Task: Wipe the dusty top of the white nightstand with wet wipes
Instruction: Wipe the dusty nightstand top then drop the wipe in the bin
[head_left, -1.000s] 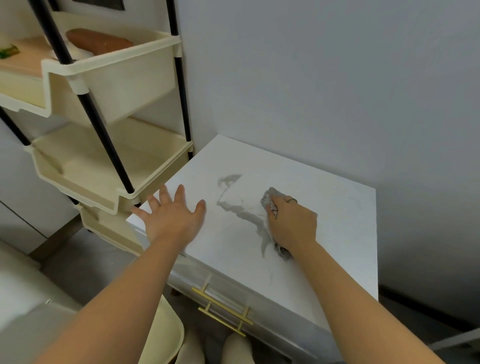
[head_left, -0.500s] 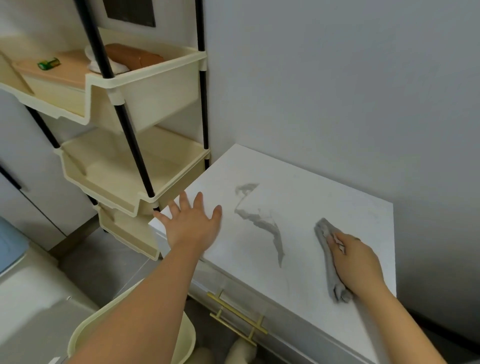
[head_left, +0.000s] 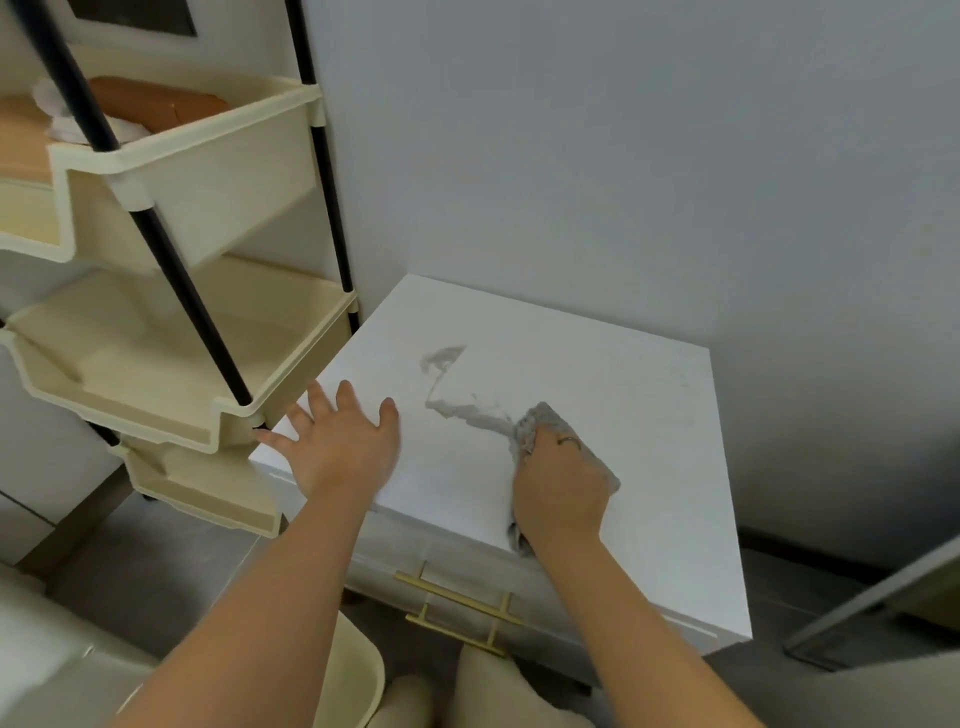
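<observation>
From my station I see the right hand (head_left: 561, 483) pressing a grey, crumpled wet wipe (head_left: 540, 415) on the top of the white nightstand (head_left: 649, 415), near its middle. Its fingers are curled and clamped on the wipe. The wipe touches the lower end of a grey dust streak (head_left: 467, 410). The left hand (head_left: 343, 441) lies flat on the front left corner of the top, fingers straight and spread apart. A cream shelf rack (head_left: 208, 171) stands just beside the nightstand, on the left.
</observation>
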